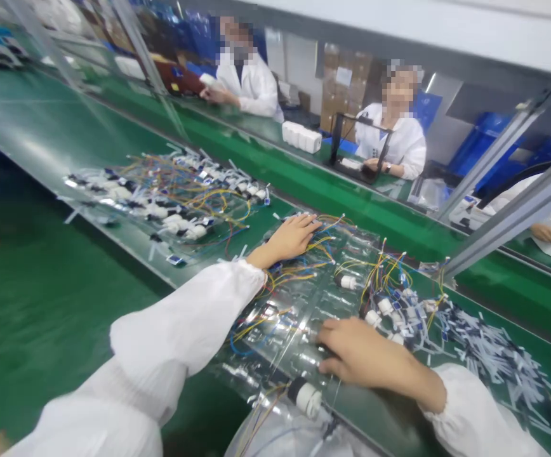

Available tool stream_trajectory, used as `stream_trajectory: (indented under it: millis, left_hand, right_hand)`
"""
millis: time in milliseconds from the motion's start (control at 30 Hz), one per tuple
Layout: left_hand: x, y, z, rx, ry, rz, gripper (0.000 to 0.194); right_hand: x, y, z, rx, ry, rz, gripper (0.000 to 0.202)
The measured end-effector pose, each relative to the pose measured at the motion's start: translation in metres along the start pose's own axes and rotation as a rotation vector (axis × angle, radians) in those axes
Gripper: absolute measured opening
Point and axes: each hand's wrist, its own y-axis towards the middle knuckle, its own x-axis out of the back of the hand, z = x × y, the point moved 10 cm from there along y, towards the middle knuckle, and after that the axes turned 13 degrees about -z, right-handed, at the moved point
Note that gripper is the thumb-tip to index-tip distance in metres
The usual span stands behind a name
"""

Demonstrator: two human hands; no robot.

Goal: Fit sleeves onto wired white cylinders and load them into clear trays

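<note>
Green worktable [42, 120] facing co-workers [259, 86] bears a clear tray [310, 303], left hand [291, 238] spread flat, right hand [358, 352] bent, grip unclear

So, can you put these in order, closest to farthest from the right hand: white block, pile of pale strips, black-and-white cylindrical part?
In the head view, from the right hand:
1. Black-and-white cylindrical part: just left, toward the bottom edge.
2. Pile of pale strips: off to the right.
3. White block: far back, upper middle.
</note>
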Motion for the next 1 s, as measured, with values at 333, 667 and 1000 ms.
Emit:
stream_trajectory:
  millis: [333,667,1000]
  left_hand:
    - [-0.006,0.002,0.004,0.016,-0.061,0.024,0.053]
    - [-0.009,0.002,0.007,0.010,-0.104,-0.002,0.053]
    - [-0.003,0.000,0.003,0.072,-0.133,0.030,0.051]
  right_hand:
    - [0.018,-0.008,-0.005,0.026,0.293,-0.075,0.009]
    - [-0.028,-0.013,0.034,0.002,0.083,0.095,0.037]
    - [-0.019,-0.020,0.028,-0.115,0.378,0.053,0.043]
